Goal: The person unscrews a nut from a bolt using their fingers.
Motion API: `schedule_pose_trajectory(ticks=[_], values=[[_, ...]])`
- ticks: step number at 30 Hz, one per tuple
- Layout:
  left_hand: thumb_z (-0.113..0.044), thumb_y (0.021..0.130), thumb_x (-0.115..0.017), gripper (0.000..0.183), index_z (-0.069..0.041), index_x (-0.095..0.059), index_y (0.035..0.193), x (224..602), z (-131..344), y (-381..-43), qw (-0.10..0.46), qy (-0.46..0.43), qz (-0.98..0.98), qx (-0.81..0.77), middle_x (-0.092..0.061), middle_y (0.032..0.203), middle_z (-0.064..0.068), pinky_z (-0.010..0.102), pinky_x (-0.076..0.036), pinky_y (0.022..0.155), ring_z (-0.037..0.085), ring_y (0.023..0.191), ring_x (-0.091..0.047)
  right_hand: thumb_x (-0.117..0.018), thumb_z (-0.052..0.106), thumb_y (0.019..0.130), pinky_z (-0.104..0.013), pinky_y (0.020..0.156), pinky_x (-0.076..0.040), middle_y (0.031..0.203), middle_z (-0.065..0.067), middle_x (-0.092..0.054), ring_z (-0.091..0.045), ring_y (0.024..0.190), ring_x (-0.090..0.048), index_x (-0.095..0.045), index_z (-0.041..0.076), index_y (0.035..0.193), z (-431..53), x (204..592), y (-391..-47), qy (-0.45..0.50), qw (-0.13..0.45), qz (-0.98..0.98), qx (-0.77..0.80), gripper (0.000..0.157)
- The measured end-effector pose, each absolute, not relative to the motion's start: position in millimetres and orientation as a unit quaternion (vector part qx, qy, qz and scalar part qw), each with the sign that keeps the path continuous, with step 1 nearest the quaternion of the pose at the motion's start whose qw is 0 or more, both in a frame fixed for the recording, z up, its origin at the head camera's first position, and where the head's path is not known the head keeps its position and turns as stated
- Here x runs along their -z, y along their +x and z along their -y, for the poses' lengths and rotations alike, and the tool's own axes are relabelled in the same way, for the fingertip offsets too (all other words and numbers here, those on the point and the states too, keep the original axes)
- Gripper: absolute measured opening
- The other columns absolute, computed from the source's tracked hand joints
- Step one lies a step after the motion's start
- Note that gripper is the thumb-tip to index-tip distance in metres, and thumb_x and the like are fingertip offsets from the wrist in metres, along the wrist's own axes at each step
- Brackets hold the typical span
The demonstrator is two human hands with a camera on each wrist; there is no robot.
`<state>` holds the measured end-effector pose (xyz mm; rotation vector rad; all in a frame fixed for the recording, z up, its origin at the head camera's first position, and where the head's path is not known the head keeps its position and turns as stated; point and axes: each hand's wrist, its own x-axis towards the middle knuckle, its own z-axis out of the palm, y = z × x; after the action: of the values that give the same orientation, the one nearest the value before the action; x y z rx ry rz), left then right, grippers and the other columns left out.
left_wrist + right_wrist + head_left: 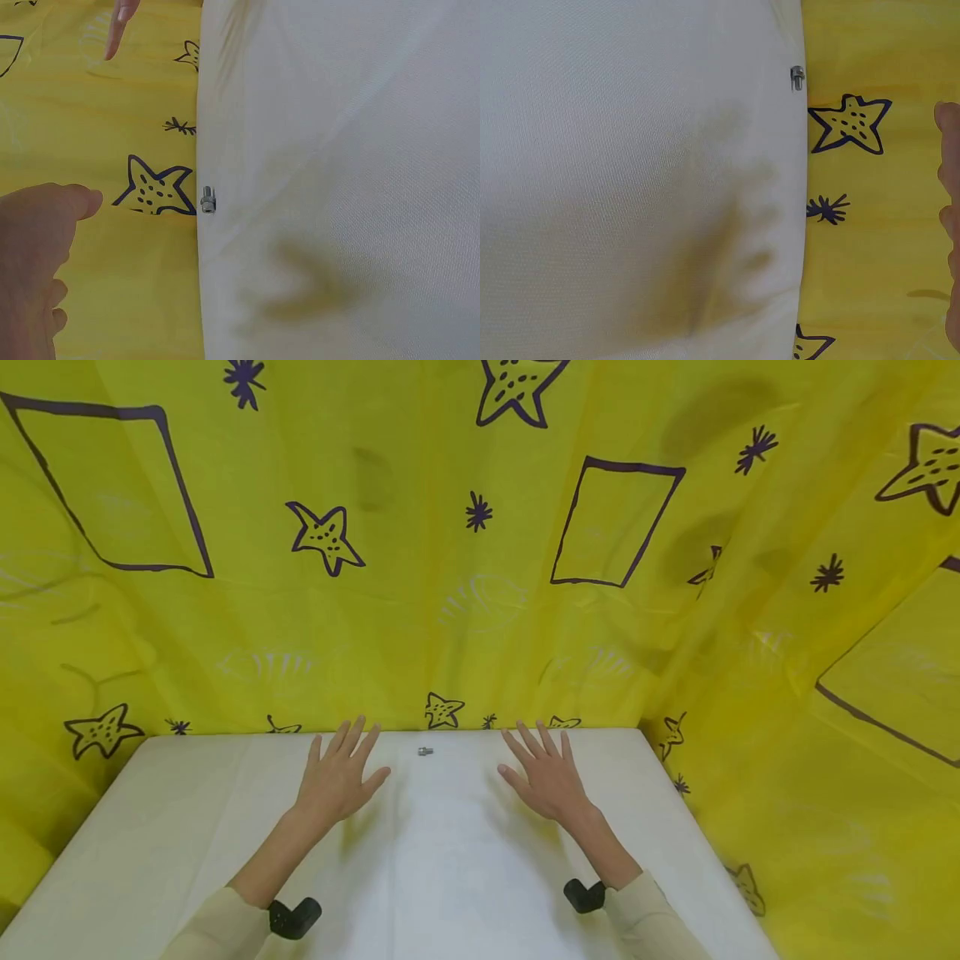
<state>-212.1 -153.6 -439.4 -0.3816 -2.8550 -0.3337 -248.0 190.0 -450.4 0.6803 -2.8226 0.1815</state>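
A small silvery metal piece [425, 751], like a short bolt with a wider collar, lies near the far edge of the white table [450, 860]. To its left my left hand [335, 781] hovers palm down, fingers spread and holding nothing. On the other side my right hand [550, 779] is held the same way, also bare. Neither hand touches the metal piece. The left wrist view shows the piece [208, 201] beyond the left thumb [88, 202]. In the right wrist view the piece [797, 78] sits by the table edge, and only a strip of the right hand [950, 217] shows.
A yellow curtain [405, 627] printed with dark stars and frames hangs behind the table, and another yellow stretch [810, 810] runs along the right side. Each wrist carries a black device, one on the left [296, 918] and one on the right [583, 896]. Hand shadows fall on the tabletop.
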Motion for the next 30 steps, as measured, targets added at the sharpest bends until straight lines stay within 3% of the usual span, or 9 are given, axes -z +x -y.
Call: schedule_pose_trajectory(ticks=[3,9,17,23,30], values=[[-0.036,0.097,-0.064,0.067,-0.004,-0.04,0.151,441.8,154.3,-211.7,0.125,-0.135,0.974,0.133,-0.034,0.155,0.024,0.07,-0.023,0.109,0.044,0.141,-0.032,-0.047,0.05,0.103,-0.067,0.114,-0.007,0.16,-0.011,-0.03,-0.039,0.148,-0.015,-0.038,0.019,0.155,-189.1,451.7,-248.4,0.234,0.114,0.963,-0.071,0.062],[-0.023,0.095,-0.069,0.056,0.001,-0.05,0.141,450.7,150.4,-215.1,0.108,-0.133,0.953,0.25,-0.051,0.14,0.027,0.062,-0.044,0.098,0.047,0.125,-0.05,-0.059,0.037,0.1,-0.062,0.115,-0.02,0.156,-0.017,-0.036,-0.043,0.144,-0.026,-0.044,0.011,0.151,-185.4,453.5,-252.1,0.248,0.094,0.948,-0.175,0.06],[-0.012,0.094,-0.07,0.046,0.004,-0.056,0.134,458.1,142.7,-225.0,0.099,-0.104,0.911,0.386,-0.062,0.127,0.024,0.052,-0.051,0.094,0.039,0.113,-0.061,-0.069,0.028,0.096,-0.051,0.113,-0.033,0.151,-0.011,-0.045,-0.032,0.14,-0.038,-0.045,0.012,0.15,-168.9,458.5,-262.7,0.191,0.013,0.926,-0.325,0.061],[-0.009,0.093,-0.07,0.041,0.005,-0.058,0.13,463.2,136.8,-234.7,0.082,-0.106,0.882,0.452,-0.063,0.125,0.024,0.048,-0.052,0.095,0.038,0.113,-0.062,-0.071,0.017,0.094,-0.045,0.104,-0.046,0.142,-0.013,-0.055,-0.033,0.13,-0.051,-0.054,0.007,0.143,-158.5,465.5,-269.0,0.201,0.012,0.89,-0.408,0.053],[-0.006,0.093,-0.071,0.038,0.005,-0.061,0.127,473.7,131.0,-244.9,0.058,-0.087,0.867,0.488,-0.064,0.124,0.023,0.046,-0.053,0.095,0.037,0.113,-0.062,-0.07,0.012,0.094,-0.04,0.098,-0.051,0.131,-0.017,-0.061,-0.034,0.119,-0.059,-0.059,0.0,0.134,-145.0,478.6,-275.8,0.216,-0.008,0.866,-0.452,0.043]])
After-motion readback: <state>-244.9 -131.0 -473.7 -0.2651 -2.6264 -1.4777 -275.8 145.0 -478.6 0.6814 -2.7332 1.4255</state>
